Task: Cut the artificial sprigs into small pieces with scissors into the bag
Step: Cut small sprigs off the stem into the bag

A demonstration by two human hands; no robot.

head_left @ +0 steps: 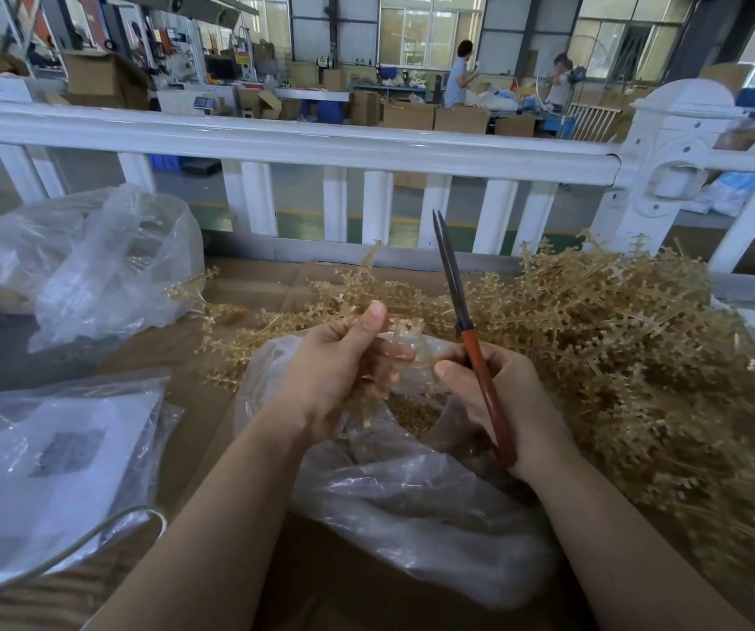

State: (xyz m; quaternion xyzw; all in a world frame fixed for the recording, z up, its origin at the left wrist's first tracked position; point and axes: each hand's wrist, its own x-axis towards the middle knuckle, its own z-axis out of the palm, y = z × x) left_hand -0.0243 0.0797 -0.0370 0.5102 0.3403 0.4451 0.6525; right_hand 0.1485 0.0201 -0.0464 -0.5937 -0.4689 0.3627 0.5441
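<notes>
The left hand [334,371] was curled around a short tan sprig [375,393], pinching it over the open mouth of the clear bag [412,485], with the sprig's stem hanging roughly downward from the fingers toward the cut pieces [412,414] already lying inside. The right hand [498,398] was wrapped around the red handles of the scissors [471,339], whose blades stood together and pointed up and away, tilted slightly left, well above the sprig rather than across it. The 2 hands sat close together over the bag, the thumbs nearly meeting. So the sprig lay just to the left of the scissors and below their tips; by my reading, the blades would need to tip down and leftward and part before they could cross the stem, which ran nearly parallel to them. The uncut pile of sprigs [617,339] lay on the cardboard-covered table [239,421] to the right and beyond, nearer the scissor hand than the holding hand.
</notes>
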